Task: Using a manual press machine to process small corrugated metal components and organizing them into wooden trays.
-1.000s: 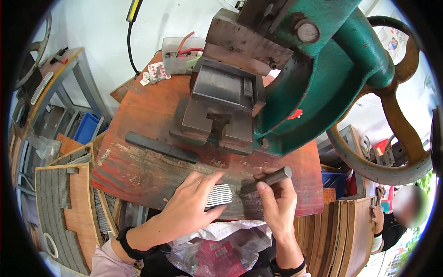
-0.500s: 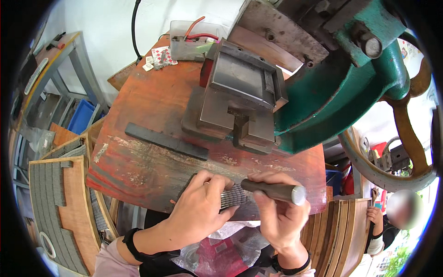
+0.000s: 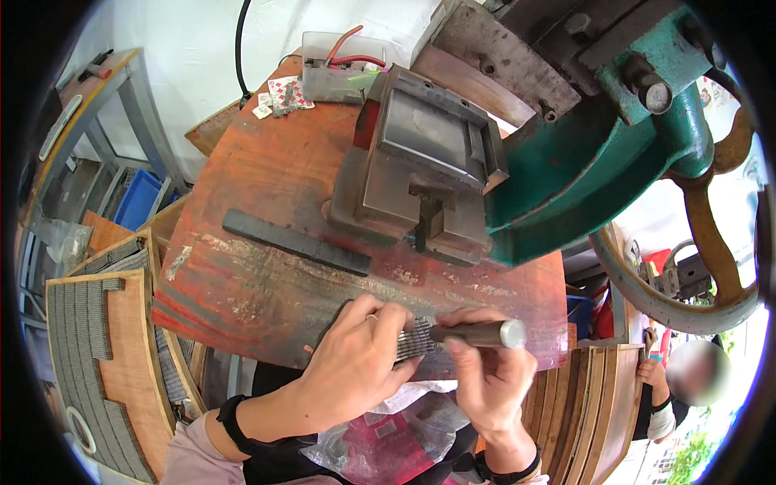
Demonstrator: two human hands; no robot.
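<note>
My left hand (image 3: 352, 356), a ring on one finger, is closed around a small ribbed block of metal pieces (image 3: 415, 339) at the table's near edge. The block's right end sticks out past my fingers, and the rest is hidden by the hand. My right hand (image 3: 495, 376) grips a dark, round metal rod (image 3: 478, 334) with a shiny end face. Its left end meets the block's exposed end, though I cannot tell whether they touch. Beyond my left hand, a long dark flat bar (image 3: 295, 242) lies on the worn reddish wooden table (image 3: 267, 170).
A green press (image 3: 582, 170) with a steel fixture (image 3: 432, 133) and handwheel (image 3: 719, 234) takes up the right. A clear bin (image 3: 331, 81) with red-handled pliers stands behind. Trays of ribbed strips (image 3: 81, 347) are at left, stacked boards (image 3: 582, 396) at right, near another person.
My right hand has shifted slightly left and the rod has swung closer to level, its left end nearer the block. My left hand keeps its hold, slightly further right.
</note>
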